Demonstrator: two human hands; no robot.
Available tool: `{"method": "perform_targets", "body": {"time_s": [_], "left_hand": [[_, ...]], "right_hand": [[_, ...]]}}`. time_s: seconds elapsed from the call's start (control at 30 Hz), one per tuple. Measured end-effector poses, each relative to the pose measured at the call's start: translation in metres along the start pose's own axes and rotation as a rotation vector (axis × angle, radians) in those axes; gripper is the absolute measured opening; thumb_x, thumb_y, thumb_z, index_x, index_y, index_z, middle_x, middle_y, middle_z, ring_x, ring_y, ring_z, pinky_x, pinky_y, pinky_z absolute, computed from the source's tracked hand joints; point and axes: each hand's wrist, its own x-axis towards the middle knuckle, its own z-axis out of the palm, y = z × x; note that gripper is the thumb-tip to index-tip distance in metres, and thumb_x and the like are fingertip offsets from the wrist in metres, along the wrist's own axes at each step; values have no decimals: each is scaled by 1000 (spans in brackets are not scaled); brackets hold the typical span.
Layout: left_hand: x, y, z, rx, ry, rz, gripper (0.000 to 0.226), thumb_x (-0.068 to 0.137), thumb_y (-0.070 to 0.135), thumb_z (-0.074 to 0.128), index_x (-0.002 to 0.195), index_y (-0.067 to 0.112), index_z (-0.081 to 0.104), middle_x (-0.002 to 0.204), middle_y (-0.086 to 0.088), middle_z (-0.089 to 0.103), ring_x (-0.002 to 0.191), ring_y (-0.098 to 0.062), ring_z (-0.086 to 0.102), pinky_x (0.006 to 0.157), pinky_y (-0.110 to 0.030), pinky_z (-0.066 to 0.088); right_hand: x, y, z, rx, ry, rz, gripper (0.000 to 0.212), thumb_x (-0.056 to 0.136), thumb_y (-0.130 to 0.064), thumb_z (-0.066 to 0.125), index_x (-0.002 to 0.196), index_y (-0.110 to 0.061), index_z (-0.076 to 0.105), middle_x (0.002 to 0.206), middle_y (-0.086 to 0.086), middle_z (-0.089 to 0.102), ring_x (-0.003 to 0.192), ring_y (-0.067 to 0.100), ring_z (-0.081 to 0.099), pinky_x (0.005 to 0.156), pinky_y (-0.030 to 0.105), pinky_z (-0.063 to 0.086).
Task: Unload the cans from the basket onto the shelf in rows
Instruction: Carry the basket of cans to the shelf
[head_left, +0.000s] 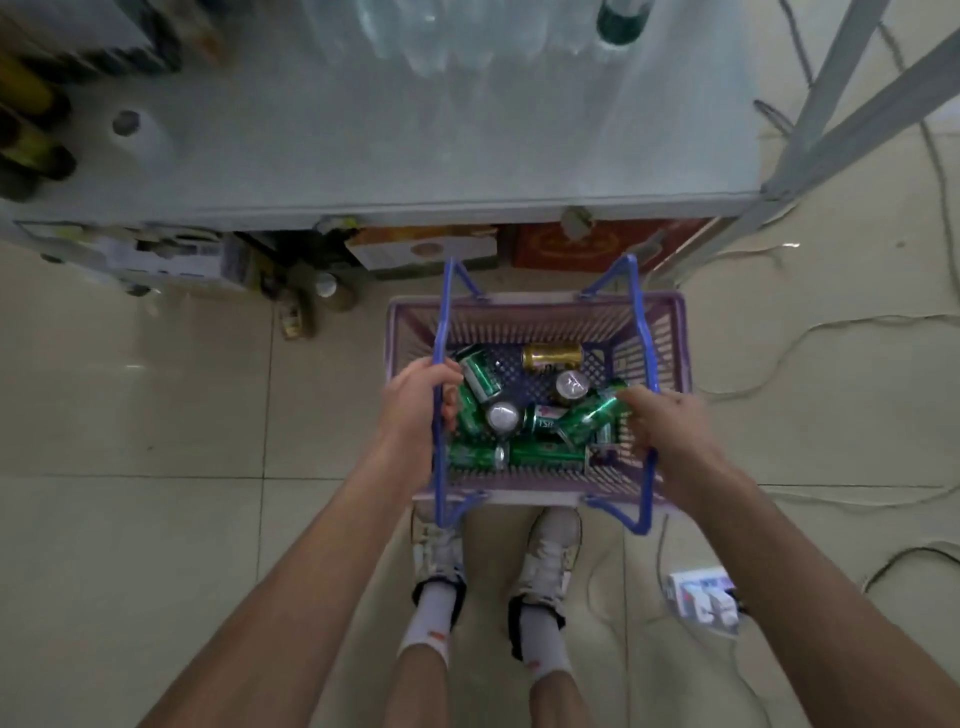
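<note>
blurred shelf; basket cans half behind hands

Purple slatted basket on floor, green cans jumbled inside, one gold can, pale shelf beyond, seemingly can-free.

Single head cam, wide-angle, looking almost straight down from standing height. Basket sits centre frame, near; shelf top edge fills the upper part, own shoes below. Edges bend with lens distortion.
</note>
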Motion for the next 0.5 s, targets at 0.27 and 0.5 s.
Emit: {"method": "perform_targets", "body": {"time_s": [0.27, 0.5], "left_hand": [[67, 19, -1, 66, 191, 16, 13, 89, 1, 54, 82, 10, 59, 57, 0, 42, 46, -13, 36, 45, -28, 27], [110, 43, -13, 101, 110, 93, 14, 94, 3, 62, 86, 14, 64, 57, 3, 47, 48, -10, 44, 44, -24, 35]], "right_hand": [[64, -16, 44, 0, 51, -16, 17, 78, -31, 69, 73, -18, 58, 58, 0, 46, 54, 18, 39, 58, 38, 32], [113, -42, 60, 14, 225, -34, 37, 83, -51, 68, 68, -21, 54, 64, 4, 47, 63, 21, 43, 64, 37, 35]]}}
